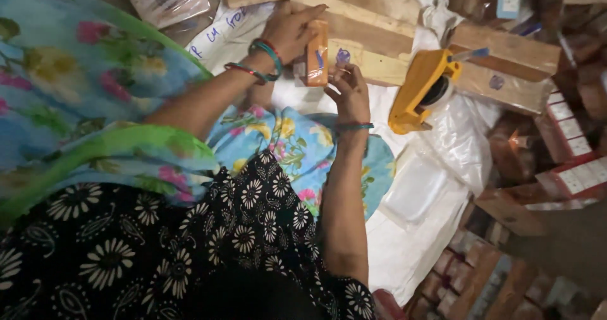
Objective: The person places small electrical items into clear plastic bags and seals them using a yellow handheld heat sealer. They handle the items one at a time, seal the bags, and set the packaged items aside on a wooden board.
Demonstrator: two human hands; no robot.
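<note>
- Orange-brown and wrapped in clear film, a small rectangular packet stands on end between the 2 hands, above a white sheet spread on the floor.
- The left hand is closed over the packet's top and far side, fingers curled across the upper edge; green and red bangles ring its wrist.
- The right hand sits just beside the packet's lower right corner, fingertips pinched at the film there; whether it truly grips the wrap is too small to tell. A green bangle circles that wrist.
- A yellow tape dispenser lies near the right hand, on the white sheet.
- Long wooden boxes lie behind the packet, one touching its far edge.
- Stacks of wrapped brown packets fill the lower right corner, well apart from the hands.
</note>
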